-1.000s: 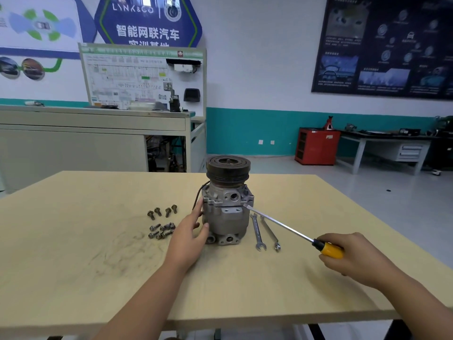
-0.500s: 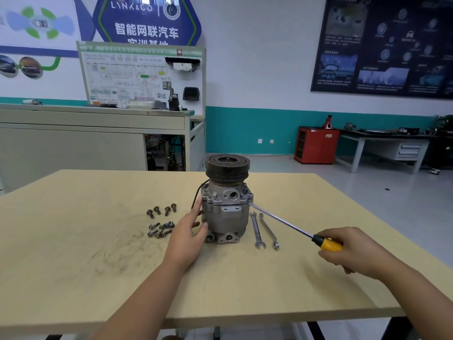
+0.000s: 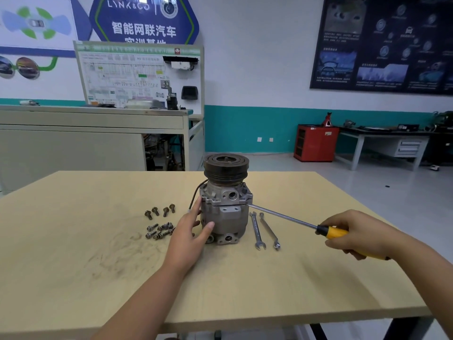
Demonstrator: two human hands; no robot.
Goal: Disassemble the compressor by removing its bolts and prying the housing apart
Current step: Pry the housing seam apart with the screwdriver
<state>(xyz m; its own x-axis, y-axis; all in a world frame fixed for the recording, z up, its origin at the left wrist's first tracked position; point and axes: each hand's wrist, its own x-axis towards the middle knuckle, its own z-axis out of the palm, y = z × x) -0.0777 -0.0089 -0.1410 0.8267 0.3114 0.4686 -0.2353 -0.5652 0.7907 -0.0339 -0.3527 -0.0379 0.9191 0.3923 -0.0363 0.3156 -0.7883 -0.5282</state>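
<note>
The right hand (image 3: 360, 235), gripping the yellow-handled screwdriver (image 3: 282, 217), has raised it slightly; its tip stays at the seam of the compressor (image 3: 225, 204), which stands mid-table. The left hand (image 3: 188, 231), fingers straight, still presses the compressor's 9 o'clock side. On the wooden table (image 3: 73, 241), bolts (image 3: 160, 223) lie at 9 o'clock and wrenches (image 3: 257, 229) at 3. A workshop bench (image 3: 382, 141) stands behind.

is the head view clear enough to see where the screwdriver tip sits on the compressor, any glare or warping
Head view: soft, even light, with only faint shadows beside the compressor; the screwdriver tip reads clearly at the housing seam, its shaft showing mild sheen, not glare; there is wide-angle stretch toward the frame corners; small print on the wall poster is unreadable.
</note>
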